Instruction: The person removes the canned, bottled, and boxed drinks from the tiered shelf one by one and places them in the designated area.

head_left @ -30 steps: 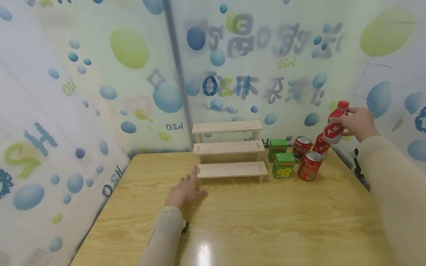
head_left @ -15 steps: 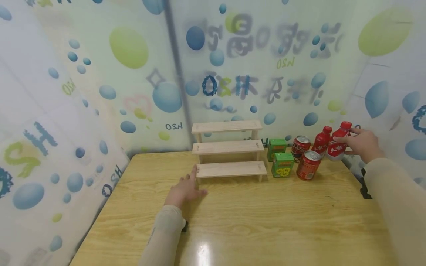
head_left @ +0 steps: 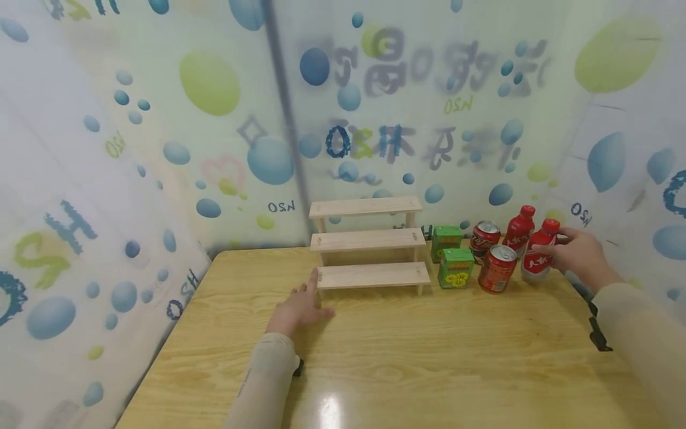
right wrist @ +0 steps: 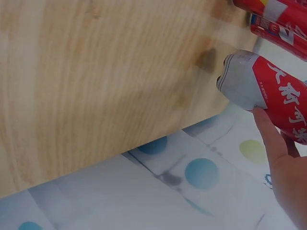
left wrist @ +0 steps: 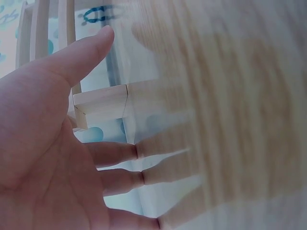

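My right hand point(head_left: 583, 257) grips a red and silver soda bottle point(head_left: 536, 262) with a red cap, upright at the right end of a drink group. In the right wrist view the bottle's base point(right wrist: 237, 79) is close to the table; I cannot tell if it touches. A second red bottle point(head_left: 518, 234) stands behind it, a red can point(head_left: 497, 271) to its left. My left hand point(head_left: 296, 310) lies at the front left corner of a three-step wooden rack point(head_left: 372, 275), index finger at the lowest step's end. Its other fingertips touch the table in the left wrist view.
Two green drink cartons point(head_left: 455, 269) stand between the rack and the cans. A darker red can point(head_left: 485, 236) is behind the front can. The wooden table point(head_left: 407, 363) meets a printed curtain point(head_left: 225, 143) at the back and sides.
My right hand has lowered the bottle from above the second bottle, first to its right, then forward beside the front can. The left hand has stayed in place.
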Motion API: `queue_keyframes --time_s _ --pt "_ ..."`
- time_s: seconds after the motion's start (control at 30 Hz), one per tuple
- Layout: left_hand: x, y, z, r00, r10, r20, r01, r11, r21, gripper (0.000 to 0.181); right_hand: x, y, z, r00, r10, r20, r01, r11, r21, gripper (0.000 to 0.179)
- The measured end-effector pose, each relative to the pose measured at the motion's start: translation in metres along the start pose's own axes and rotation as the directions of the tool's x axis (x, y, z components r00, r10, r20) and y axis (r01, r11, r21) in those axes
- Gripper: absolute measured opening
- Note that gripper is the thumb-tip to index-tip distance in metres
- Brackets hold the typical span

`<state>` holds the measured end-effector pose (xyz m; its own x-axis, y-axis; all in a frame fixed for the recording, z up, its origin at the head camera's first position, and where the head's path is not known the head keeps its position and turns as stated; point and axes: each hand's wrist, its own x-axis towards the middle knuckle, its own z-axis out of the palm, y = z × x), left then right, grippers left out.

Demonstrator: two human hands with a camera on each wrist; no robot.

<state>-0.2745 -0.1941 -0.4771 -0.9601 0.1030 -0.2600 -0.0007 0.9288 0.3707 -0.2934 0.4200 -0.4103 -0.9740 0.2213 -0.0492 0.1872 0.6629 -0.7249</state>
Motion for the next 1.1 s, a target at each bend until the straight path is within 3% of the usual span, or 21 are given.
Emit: queue_keyframes --time_s 0.33,0.77,1.1 --pt "0.002 -0.001 -0.003 1.0 -0.003 -0.009 0.003 1.0 0.009 0.12 -0.004 0.009 0.009 0.999 -0.032 0.0 0.032 0.999 0.02 0.098" --pt "-0.007 -0.001 0.0 1.0 0.0 -0.001 0.0 1.0 0.004 0.119 -0.02 0.029 0.023 0.997 -0.079 -0.024 0.081 0.991 0.105 0.095" --pt "-0.012 0.0 0.004 1.0 -0.013 -0.004 0.013 1.0 -0.007 0.119 -0.031 0.024 0.021 0.998 -0.047 -0.032 0.047 0.999 0.026 0.103"
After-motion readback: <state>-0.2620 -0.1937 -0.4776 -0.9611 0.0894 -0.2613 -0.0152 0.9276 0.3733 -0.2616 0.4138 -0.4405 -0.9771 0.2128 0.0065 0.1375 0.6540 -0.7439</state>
